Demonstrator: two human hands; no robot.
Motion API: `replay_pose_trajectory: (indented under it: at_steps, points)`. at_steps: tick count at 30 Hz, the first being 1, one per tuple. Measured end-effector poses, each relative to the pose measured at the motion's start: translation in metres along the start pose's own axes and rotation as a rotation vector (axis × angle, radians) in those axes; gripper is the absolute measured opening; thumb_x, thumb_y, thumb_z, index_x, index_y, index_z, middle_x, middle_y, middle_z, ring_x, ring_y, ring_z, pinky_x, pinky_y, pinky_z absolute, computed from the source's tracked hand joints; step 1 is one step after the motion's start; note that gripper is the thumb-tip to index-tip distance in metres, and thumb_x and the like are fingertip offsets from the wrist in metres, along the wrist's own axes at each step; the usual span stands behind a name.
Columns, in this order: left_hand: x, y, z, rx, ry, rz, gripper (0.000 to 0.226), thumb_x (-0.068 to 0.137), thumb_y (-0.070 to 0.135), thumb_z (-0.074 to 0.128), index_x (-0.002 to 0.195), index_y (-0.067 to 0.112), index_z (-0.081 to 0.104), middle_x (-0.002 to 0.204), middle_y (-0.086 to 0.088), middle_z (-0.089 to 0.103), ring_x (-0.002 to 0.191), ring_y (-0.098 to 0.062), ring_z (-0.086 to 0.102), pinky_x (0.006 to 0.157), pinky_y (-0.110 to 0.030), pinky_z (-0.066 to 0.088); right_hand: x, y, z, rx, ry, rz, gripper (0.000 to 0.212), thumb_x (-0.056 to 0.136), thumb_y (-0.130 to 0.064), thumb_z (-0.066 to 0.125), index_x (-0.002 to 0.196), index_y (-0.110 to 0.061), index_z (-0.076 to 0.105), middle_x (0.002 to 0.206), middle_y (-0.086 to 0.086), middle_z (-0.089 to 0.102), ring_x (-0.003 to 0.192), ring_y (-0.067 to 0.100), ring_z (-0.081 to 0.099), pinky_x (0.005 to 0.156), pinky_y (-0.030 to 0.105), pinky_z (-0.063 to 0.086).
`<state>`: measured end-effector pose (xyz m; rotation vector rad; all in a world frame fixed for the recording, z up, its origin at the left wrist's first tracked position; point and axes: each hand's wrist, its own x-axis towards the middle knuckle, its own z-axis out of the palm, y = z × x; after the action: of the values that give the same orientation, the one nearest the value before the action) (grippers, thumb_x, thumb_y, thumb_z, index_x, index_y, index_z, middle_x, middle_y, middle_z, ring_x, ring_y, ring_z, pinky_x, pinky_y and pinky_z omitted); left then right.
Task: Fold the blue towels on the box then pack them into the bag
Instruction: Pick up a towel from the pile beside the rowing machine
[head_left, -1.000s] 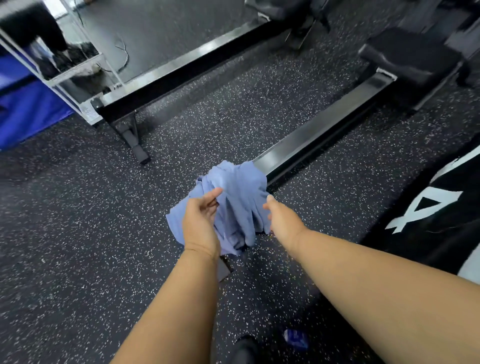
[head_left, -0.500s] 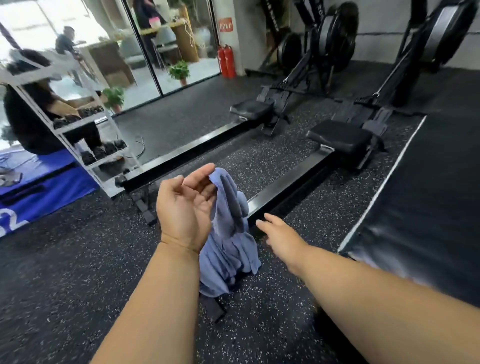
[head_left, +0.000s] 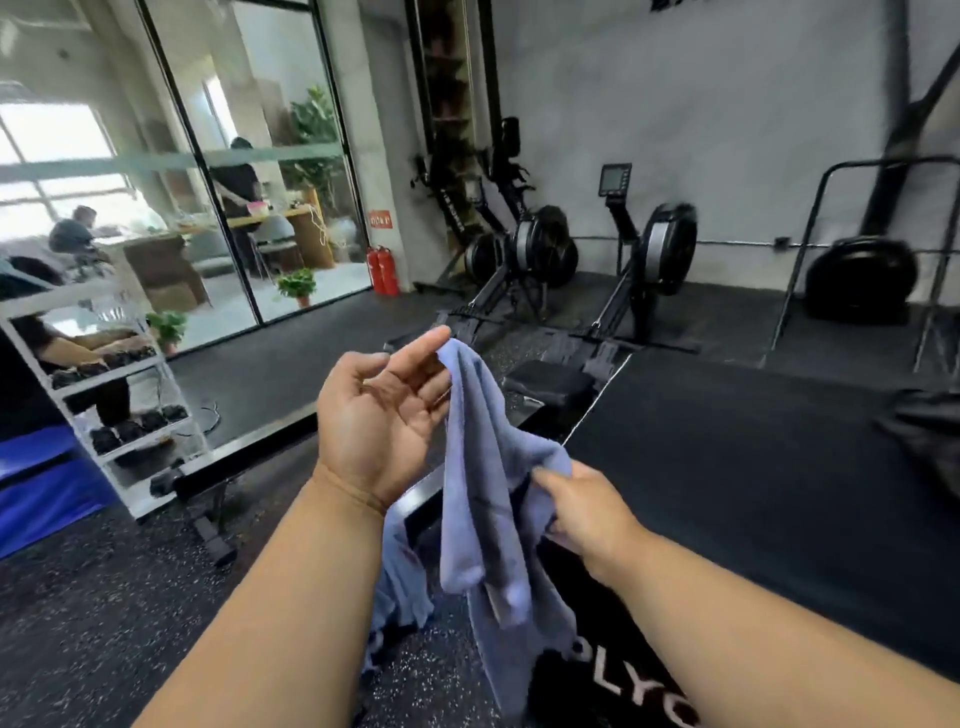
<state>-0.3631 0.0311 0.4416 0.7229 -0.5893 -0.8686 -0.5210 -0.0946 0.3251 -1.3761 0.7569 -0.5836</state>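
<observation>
Stood over speckled rubber floor, spread under both hands and off to the left of them

Had the big black box just right of the right hand, flat top towards the far side, white lettering on the face below the right forearm

Faced rowing machines well beyond the hands, with one black rail passing behind the left wrist

Made out a blurred dark shape far to the right of the right hand; possibly the bag, could not tell

Carried the blue towel in the air between the hands, unfolded, twisted into a loose rope, tail hanging below both wrists, not yet on the box. Could not tell whether the blue cloth under the left forearm was the same towel or a second one

Kept the left hand palm up, fingers nearly straight and spread, the towel's top edge only caught at the fingertips. Kept the right hand lower, fingers curled round a bunch at mid-length

Risks, as judged:
- Top edge likely to slide off those straight fingertips, dropping half the cloth
- Hanging tail liable to brush the floor or snag the rail
- Twist, if laid down unshaken, likely to give a crooked fold
- Second cloth, if there was one, easily dropped unnoticed
</observation>
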Motion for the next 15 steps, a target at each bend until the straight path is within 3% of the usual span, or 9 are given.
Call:
replay_pose_trajectory:
  at_steps: [3,6,11,15]
  points:
    - [-0.008,-0.018,0.036,0.063,-0.004,-0.042,0.060,0.084,0.025,0.045,0.132,-0.002,0.068,0.111,-0.012,0.073,0.112,-0.029,0.064,0.108,-0.041,0.050,-0.032,-0.028,-0.063,0.057,0.128,-0.092,0.022,0.101,-0.019,0.058,0.101,-0.014,0.079,0.099,0.005,0.080,0.089,0.020,0.073,0.082,0.039,0.055]
    - [-0.013,-0.036,0.068,0.124,0.021,-0.029,0.051,0.096,0.019,0.039,0.133,0.000,0.067,0.110,-0.012,0.074,0.115,-0.030,0.062,0.114,-0.045,0.046,-0.060,-0.053,-0.130,0.147,0.242,-0.193,0.022,0.104,-0.017,0.058,0.106,-0.010,0.078,0.104,0.009,0.080,0.095,0.019,0.075,0.085,0.037,0.057]
    - [-0.009,-0.065,0.112,0.295,0.007,0.007,0.034,0.100,0.003,0.052,0.131,0.006,0.066,0.120,-0.014,0.076,0.091,-0.018,0.075,0.079,-0.027,0.061,-0.099,-0.078,-0.220,0.167,0.346,-0.293,0.019,0.103,-0.009,0.060,0.115,-0.009,0.074,0.109,0.011,0.079,0.102,0.026,0.076,0.081,0.036,0.057]
    - [0.001,-0.092,0.137,0.429,-0.019,0.012,0.042,0.097,-0.003,0.062,0.136,0.011,0.063,0.123,-0.010,0.076,0.098,-0.017,0.073,0.091,-0.032,0.054,-0.112,-0.084,-0.261,0.118,0.374,-0.307,0.023,0.101,-0.007,0.059,0.120,-0.013,0.071,0.113,0.011,0.078,0.107,0.028,0.074,0.088,0.041,0.057]
